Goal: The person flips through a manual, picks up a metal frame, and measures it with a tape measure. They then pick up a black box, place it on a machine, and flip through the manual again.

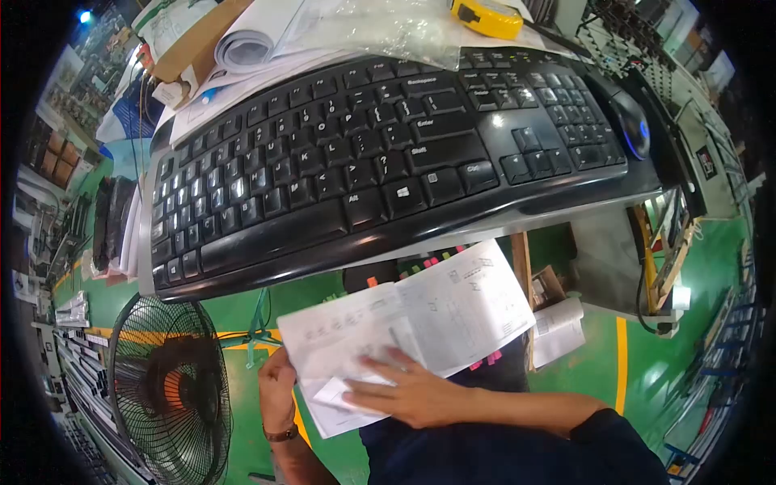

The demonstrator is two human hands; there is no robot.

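Note:
An open booklet of white pages with small line drawings lies below the keyboard, colored tabs sticking out along its edges. My left hand, a watch on its wrist, grips the booklet's left edge, with the fingers curled and partly hidden. Across the left page lies my right hand, fingers spread and slightly blurred. Under its fingertips, a folded white flap of paper shows at the lower part of the page.
A black keyboard spans the desk above the booklet, with a mouse at its right. Behind are rolled papers, a plastic bag and a yellow tape measure. A floor fan stands at left.

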